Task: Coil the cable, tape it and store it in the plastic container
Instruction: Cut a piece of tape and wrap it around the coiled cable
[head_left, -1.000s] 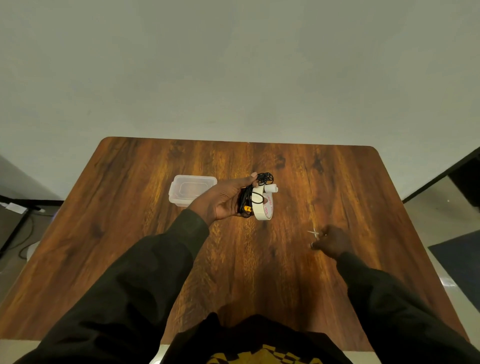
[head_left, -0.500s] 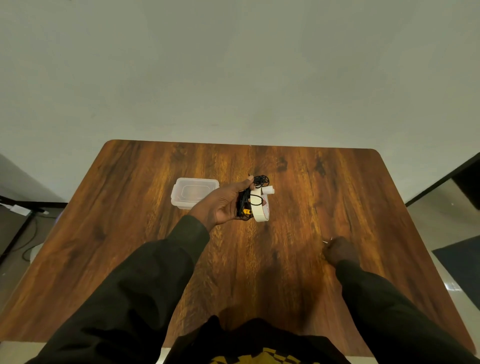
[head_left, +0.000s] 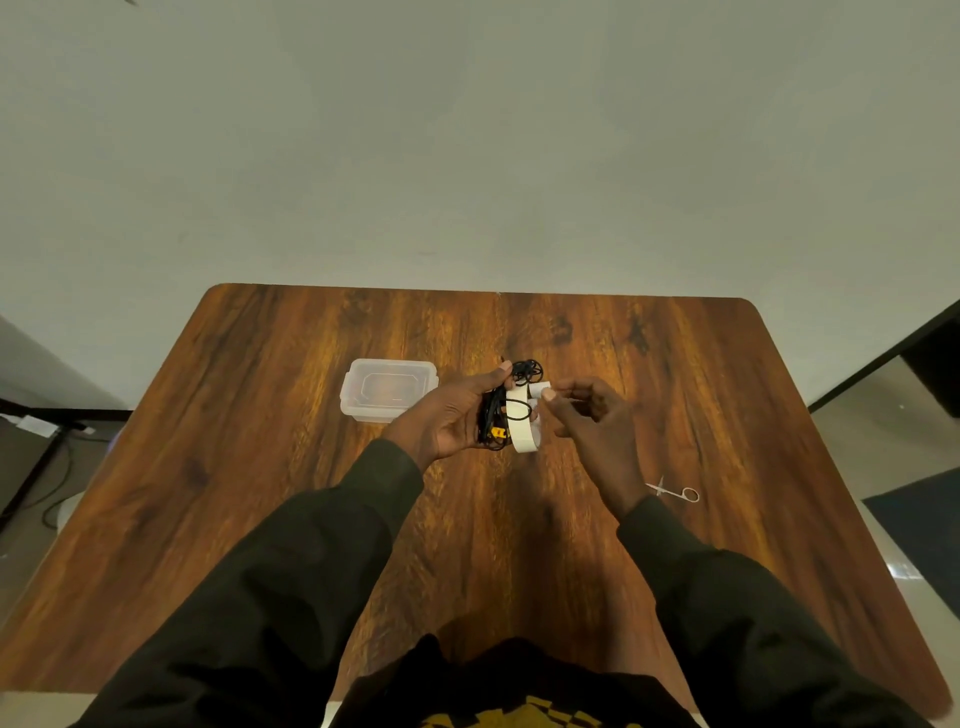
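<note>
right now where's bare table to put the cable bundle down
Bare wood lies between the plastic container and the table's left edge, and along the far edge. The middle is crowded by both hands, the cable and tape roll; scissors lie near right.

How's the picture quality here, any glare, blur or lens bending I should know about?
Head view: wide-angle bending curves the table edges; warm glare streaks the wood around the plastic container; soft shadow falls under the arms; the coiled cable and tape roll in the left hand look dark and soft, as do the right hand and the small scissors.
</note>
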